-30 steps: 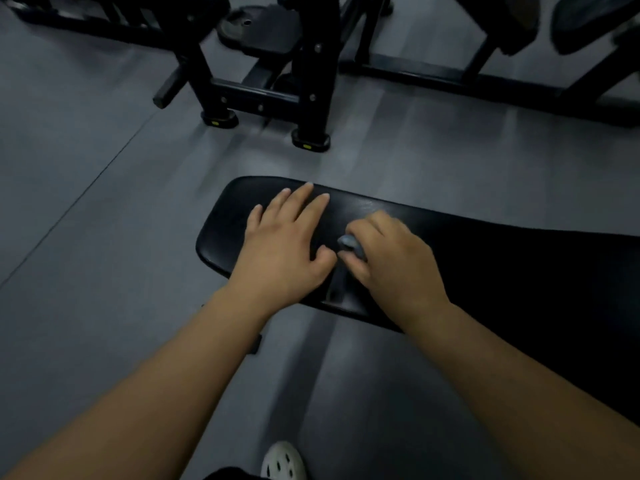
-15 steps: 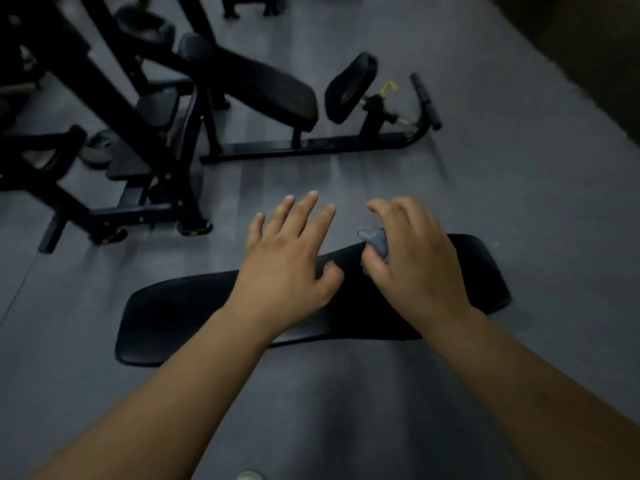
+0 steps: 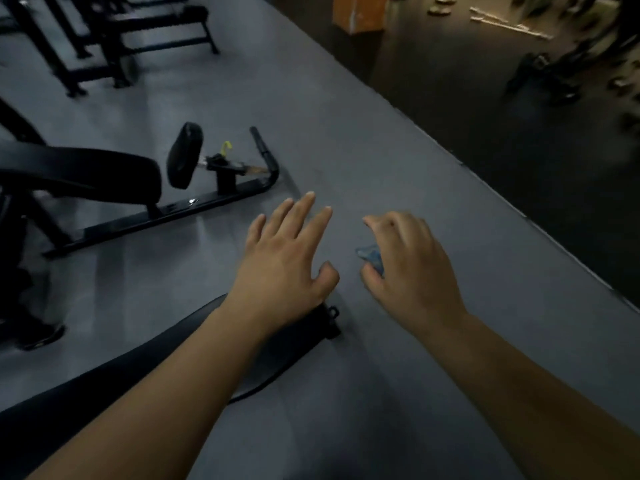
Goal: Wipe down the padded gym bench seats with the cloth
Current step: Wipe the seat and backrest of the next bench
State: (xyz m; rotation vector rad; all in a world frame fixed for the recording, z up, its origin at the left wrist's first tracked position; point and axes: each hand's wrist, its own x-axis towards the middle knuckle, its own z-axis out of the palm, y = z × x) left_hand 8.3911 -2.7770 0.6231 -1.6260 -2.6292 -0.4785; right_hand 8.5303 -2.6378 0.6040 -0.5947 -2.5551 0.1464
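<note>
Head view: right hand [image 3: 415,271] pinches blue cloth [image 3: 372,257]; left hand [image 3: 284,261] spread

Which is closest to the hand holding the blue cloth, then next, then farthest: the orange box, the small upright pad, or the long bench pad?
From the right hand gripping the blue cloth:
1. long bench pad, just down-left.
2. small upright pad, across the floor, left.
3. orange box, far off, top.

Both bare forearms reach forward from the lower edge. The left grip [image 3: 287,261] is palm down, fingers straight and slightly spread, thumb tucked inward. The right grip [image 3: 412,268] is also palm down, its curled fingers and thumb pinching a small blue cloth [image 3: 372,258]
</note>
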